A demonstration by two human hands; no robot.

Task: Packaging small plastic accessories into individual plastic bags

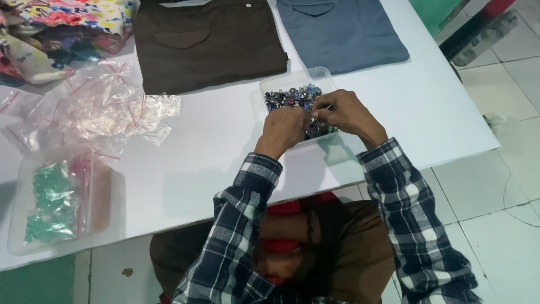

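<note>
A clear plastic box [278, 81] full of small dark and blue shiny pieces [292, 97] sits on the white table [202, 163]. Both my hands hover over its near half. My left hand [284, 128] and my right hand [343, 112] meet fingertip to fingertip, pinching a tiny metallic piece [311, 119] between them. What exactly the piece is cannot be made out. My sleeves are dark plaid.
A folded brown shirt [208, 42] and a folded blue-grey shirt [340, 31] lie at the table's far side. Patterned fabric [50, 28] is at far left. Crumpled clear bags [95, 110] and a clear box of green pieces [53, 200] lie left. Tiled floor [500, 186] is to the right.
</note>
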